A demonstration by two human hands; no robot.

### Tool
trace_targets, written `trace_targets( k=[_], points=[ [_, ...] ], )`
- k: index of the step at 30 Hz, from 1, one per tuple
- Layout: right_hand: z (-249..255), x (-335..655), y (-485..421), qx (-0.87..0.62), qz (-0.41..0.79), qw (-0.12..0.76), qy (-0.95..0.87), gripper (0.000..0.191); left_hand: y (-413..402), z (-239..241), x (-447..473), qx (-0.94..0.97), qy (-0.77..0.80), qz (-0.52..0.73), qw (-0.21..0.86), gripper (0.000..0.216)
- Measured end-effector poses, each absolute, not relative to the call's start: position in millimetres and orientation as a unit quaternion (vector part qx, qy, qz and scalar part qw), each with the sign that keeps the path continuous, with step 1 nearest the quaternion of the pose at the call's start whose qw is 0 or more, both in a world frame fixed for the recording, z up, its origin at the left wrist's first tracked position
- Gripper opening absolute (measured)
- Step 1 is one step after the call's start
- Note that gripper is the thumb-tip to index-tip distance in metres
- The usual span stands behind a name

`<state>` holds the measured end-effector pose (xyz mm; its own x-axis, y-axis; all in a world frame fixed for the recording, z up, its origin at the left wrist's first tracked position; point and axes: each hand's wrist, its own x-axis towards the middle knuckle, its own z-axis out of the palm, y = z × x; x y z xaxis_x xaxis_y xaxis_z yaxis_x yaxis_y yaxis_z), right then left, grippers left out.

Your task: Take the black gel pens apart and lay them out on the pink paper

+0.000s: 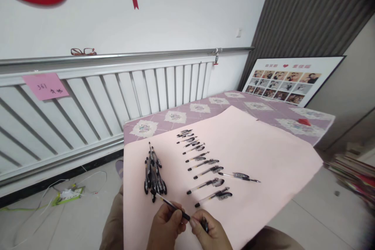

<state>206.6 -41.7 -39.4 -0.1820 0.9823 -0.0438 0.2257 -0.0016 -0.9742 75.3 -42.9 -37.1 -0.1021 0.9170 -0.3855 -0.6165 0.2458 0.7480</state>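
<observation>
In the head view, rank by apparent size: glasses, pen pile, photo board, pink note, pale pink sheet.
Largest to smallest:
1. Pale pink sheet
2. Photo board
3. Pen pile and pink note: too alike to rank, and the pile looks nearer the camera
4. Glasses

White radiator (100, 105) beneath white wall (187, 15)

Single head view, forward-down, close above pens (208, 171) at lower centre, wall (190, 15) across top; right edge possibly blurry.
</observation>
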Motion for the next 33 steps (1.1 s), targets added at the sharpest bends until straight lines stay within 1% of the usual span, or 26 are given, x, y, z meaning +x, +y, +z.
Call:
trace_targets(
  k=[3, 7, 12, 16, 18, 23, 27, 30, 33],
  points=[
    [-36, 208, -43, -0.527, 0.453, 0.394, -0.601, 0.021, -40, -35, 71, 0.151, 0.459, 0.588, 0.649, 0.036],
    [-34, 209, -44, -0.536, 0.432, 0.389, -0.612, 0.018, -40, -35, 69, 0.143, 0.461, 0.590, 0.648, 0.035],
    [-43, 207, -44, -0.567, 0.390, 0.406, -0.602, 0.013, -42, -35, 71, 0.118, 0.471, 0.589, 0.646, 0.040],
    [-51, 214, -43, -0.556, 0.322, 0.396, -0.656, 0.009, -44, -41, 76, 0.114, 0.468, 0.559, 0.675, 0.039],
    [-52, 221, -43, -0.536, 0.295, 0.383, -0.692, 0.010, -46, -48, 82, 0.112, 0.466, 0.538, 0.693, 0.038],
    [-54, 240, -44, -0.524, 0.284, 0.306, -0.743, 0.013, -51, -63, 99, 0.083, 0.468, 0.488, 0.732, 0.037],
    [-64, 257, -41, -0.525, 0.272, 0.304, -0.747, 0.016, -52, -67, 101, 0.075, 0.454, 0.446, 0.768, 0.045],
    [-71, 270, -37, -0.535, 0.257, 0.306, -0.745, 0.016, -50, -67, 93, 0.073, 0.470, 0.440, 0.761, 0.051],
    [-74, 280, -33, -0.551, 0.246, 0.286, -0.744, 0.016, -49, -66, 82, 0.083, 0.502, 0.447, 0.736, 0.045]
  ],
)
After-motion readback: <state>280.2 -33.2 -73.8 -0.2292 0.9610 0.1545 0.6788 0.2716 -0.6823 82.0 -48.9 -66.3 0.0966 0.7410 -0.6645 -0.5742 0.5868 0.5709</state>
